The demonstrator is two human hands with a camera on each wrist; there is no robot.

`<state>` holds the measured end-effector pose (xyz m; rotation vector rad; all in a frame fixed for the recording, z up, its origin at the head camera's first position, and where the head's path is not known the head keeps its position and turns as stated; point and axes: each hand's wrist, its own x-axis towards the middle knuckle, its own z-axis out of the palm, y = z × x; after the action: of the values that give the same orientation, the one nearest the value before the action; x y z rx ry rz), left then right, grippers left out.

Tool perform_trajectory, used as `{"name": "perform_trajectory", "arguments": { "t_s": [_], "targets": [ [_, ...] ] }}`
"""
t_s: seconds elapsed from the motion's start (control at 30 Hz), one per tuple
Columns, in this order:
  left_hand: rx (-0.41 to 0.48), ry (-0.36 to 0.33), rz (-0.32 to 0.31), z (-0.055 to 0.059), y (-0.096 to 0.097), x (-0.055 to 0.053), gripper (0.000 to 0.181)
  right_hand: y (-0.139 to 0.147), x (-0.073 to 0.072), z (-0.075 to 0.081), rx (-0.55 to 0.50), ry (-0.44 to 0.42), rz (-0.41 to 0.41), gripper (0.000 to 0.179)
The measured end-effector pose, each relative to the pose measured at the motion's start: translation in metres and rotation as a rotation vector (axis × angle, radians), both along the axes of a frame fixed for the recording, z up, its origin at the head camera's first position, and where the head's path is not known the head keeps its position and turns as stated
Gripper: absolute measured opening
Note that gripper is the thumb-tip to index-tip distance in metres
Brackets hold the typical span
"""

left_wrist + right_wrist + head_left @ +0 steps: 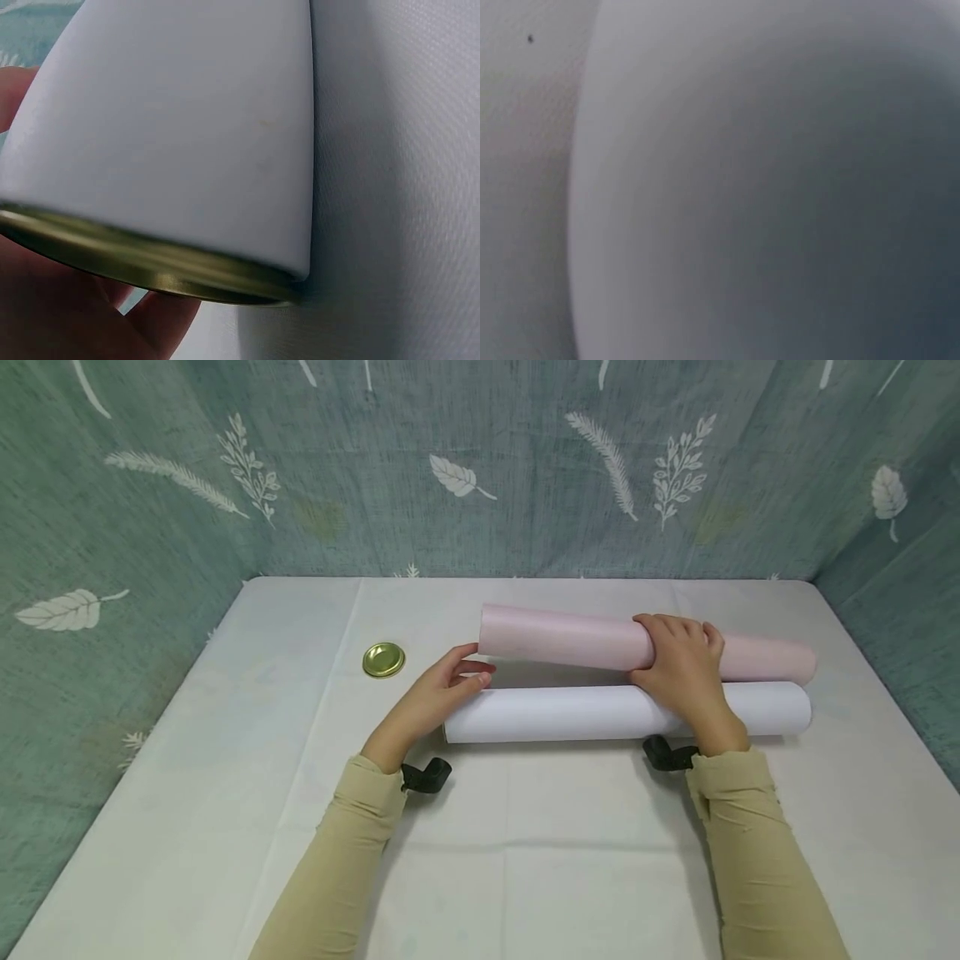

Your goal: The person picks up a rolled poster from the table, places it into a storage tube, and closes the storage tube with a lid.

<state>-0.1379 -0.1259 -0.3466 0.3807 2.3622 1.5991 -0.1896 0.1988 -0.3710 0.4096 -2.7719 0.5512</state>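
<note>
A pink cardboard tube [562,637] lies at a slight slant behind a white tube [555,714]. My right hand [684,668] grips the pink one right of its middle, thumb on the near side and fingers over the far side. At the tubes' left ends, my left hand [427,697] has its fingers loosely extended. Its index fingertip is at the pink tube's end and its thumb is by the white tube's end. A gold metal cap [150,262] closes the white tube's end in the left wrist view. The right wrist view is filled by a blurred pale surface.
A loose round gold lid [383,660] lies on the white tablecloth [465,877], left of the tubes. Black camera mounts [427,777] sit under both wrists. Green leaf-patterned fabric [525,527] stands along the table's back and sides.
</note>
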Motion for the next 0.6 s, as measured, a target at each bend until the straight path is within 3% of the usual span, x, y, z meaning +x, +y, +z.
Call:
{"name": "perform_trajectory", "arguments": {
  "t_s": [0.13, 0.27, 0.4, 0.6],
  "targets": [
    [0.012, 0.001, 0.01, -0.002, -0.001, 0.0, 0.051, -0.001, -0.001, -0.003, -0.002, -0.006, 0.0, 0.064],
    [0.008, 0.012, 0.03, -0.014, -0.005, -0.007, 0.052, -0.002, -0.002, -0.004, 0.001, -0.005, 0.0, 0.064],
    [-0.032, 0.076, 0.082, -0.027, -0.011, -0.014, 0.05, -0.002, -0.001, -0.004, 0.0, -0.002, -0.002, 0.064],
    [0.019, 0.144, 0.187, -0.027, -0.025, -0.016, 0.034, -0.001, 0.001, 0.0, 0.001, 0.002, -0.001, 0.066]
  ]
}}
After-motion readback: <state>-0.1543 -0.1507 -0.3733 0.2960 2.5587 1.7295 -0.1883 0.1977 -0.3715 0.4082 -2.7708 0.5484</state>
